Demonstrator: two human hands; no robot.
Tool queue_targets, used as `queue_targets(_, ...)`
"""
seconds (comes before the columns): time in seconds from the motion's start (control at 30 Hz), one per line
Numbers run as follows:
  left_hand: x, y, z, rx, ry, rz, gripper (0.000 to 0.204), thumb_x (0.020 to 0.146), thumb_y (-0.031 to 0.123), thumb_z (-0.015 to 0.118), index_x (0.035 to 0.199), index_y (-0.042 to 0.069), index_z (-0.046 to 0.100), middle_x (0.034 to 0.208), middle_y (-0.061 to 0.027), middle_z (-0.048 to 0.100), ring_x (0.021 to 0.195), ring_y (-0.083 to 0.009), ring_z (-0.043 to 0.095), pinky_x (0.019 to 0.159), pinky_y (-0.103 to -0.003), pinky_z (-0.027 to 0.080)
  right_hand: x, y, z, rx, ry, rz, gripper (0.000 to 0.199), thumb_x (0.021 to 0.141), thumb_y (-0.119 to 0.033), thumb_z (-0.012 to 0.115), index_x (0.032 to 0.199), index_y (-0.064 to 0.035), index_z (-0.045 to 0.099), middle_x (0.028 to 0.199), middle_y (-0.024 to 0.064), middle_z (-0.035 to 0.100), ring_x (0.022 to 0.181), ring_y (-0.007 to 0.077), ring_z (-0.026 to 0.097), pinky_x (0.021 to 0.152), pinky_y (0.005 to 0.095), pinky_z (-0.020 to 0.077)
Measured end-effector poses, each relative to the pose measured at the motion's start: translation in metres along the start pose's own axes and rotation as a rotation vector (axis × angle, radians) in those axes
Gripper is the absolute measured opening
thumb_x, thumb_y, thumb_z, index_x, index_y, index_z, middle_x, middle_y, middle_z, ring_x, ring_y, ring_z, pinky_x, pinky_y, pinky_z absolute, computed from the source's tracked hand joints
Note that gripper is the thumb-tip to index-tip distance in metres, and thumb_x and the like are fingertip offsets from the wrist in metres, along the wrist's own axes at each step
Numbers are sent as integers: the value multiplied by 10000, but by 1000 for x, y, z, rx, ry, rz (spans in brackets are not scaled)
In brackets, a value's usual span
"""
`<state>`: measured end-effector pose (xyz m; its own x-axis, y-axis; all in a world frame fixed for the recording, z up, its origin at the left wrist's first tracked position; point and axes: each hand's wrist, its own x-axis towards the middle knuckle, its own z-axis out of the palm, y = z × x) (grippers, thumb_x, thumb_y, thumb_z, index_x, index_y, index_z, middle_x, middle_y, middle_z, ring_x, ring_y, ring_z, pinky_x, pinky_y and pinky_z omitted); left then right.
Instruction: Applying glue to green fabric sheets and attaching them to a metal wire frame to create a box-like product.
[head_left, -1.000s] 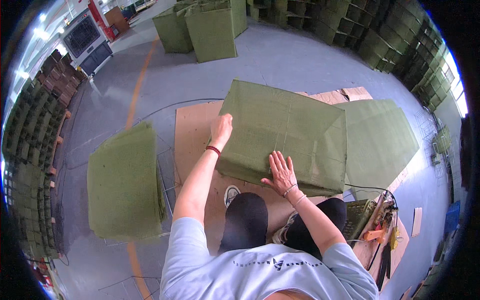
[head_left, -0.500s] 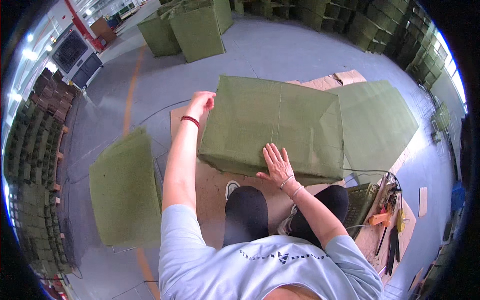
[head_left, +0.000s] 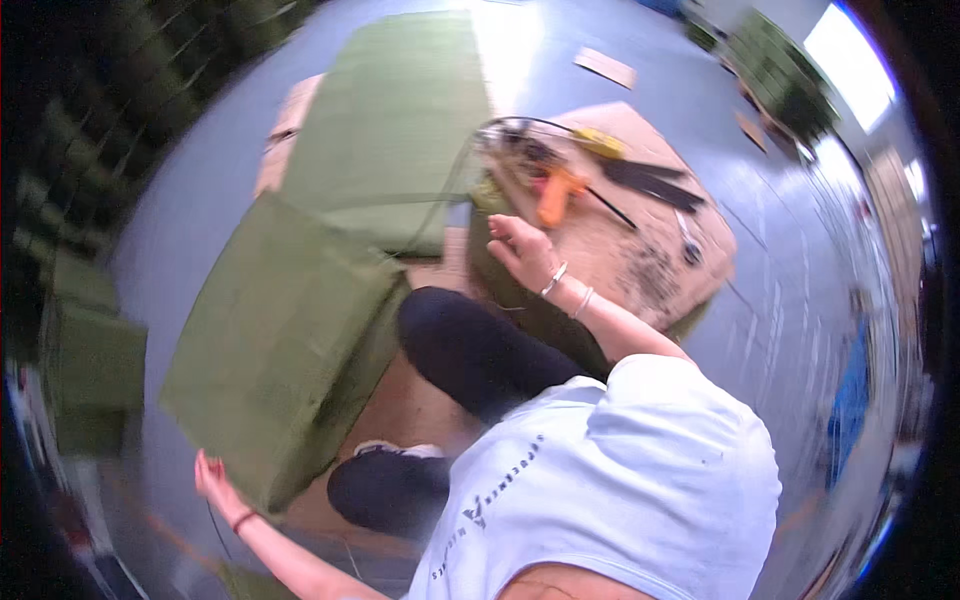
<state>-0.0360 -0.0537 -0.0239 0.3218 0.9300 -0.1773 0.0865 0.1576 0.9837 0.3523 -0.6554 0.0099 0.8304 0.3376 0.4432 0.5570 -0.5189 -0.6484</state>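
Observation:
A box-shaped frame covered in green mesh cloth (head_left: 280, 310) lies tilted in front of my legs on cardboard. At its near left edge, my left hand (head_left: 215, 482) is closed, its fingertips on the edge. My right hand (head_left: 525, 252) is lifted off the box, empty, with the fingers apart and slightly bent. It hovers beside an orange glue gun (head_left: 560, 197), which lies on a cardboard-topped crate (head_left: 610, 265). Motion blurs the picture somewhat.
A flat green mesh panel (head_left: 395, 115) lies beyond the box. Black strips (head_left: 655, 183), a yellow tool (head_left: 598, 142) and a cable lie on the cardboard top. Green stacks (head_left: 780, 75) stand at the far right. Another green box (head_left: 95, 350) stands left.
My view has swung to the right. My right hand has left the box's top and moved over to the glue gun. The left hand stays at the box's edge.

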Motion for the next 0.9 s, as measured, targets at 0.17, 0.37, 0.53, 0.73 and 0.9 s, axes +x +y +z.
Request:
queue_targets(0.17,59,-40,-53,-47,-2,-59,261,902,207,627,1123,67,639,777,11,559,735,-91,534,736,-248,475,-67,142,-108,-534,379,528,208,828,-192,609,987,-62,641,926,166,654,843,327,640,750,404,517)
queue_targets(0.37,39,-15,-34,-56,-34,-59,284,923,203,584,1174,76,616,906,-29,608,855,-133,573,811,-281,476,-128,288,-203,-1169,511,815,348,823,-228,619,1127,-63,580,1077,136,625,944,298,608,837,408,504)
queue_targets(0.53,-7,-15,-15,152,-83,155,319,933,168,505,1199,8,582,1006,-91,610,943,-180,582,884,-316,472,-127,328,-206,-1108,47,843,361,837,-224,617,1152,-54,569,1082,119,622,929,269,602,848,388,498)
queue_targets(0.73,-5,11,-6,-105,202,-11,174,893,172,635,1028,62,644,784,-26,625,716,-114,612,618,-238,509,-85,335,-190,-942,-59,800,376,855,-220,615,1182,-44,557,1088,100,618,909,235,594,861,364,491)
queue_targets(0.9,0,29,-3,-139,222,-31,146,920,150,598,1017,52,646,794,-43,640,726,-134,630,622,-252,524,-68,331,-205,-732,-75,847,389,869,-216,613,1207,-35,546,1093,83,615,894,206,588,873,344,486)
